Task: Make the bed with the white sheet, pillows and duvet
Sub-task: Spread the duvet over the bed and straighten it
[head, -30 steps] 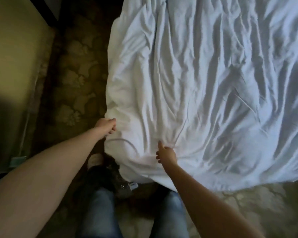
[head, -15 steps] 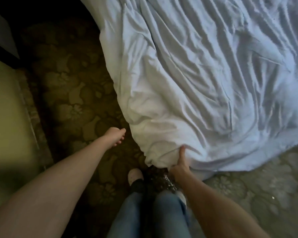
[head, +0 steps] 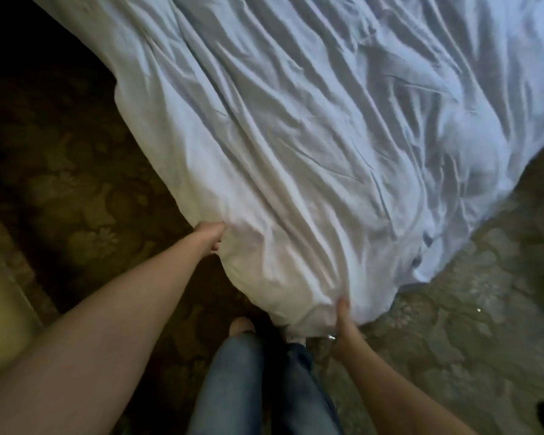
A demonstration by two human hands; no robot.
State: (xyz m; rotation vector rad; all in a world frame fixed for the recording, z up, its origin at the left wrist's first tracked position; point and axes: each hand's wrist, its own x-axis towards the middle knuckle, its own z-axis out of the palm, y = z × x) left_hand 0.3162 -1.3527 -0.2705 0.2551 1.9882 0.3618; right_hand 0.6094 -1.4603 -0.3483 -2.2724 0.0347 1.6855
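At the corner of the rumpled white duvet [head: 311, 152], left hand [head: 210, 236] curls its fingers into the side edge, right hand [head: 343, 315] pinches the end hem, patterned carpet [head: 76, 199] below.

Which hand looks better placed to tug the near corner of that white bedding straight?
Right hand, probably: it pinches the white bedding at the near corner's lower edge. The left hand grips the side edge farther along, away from that corner.
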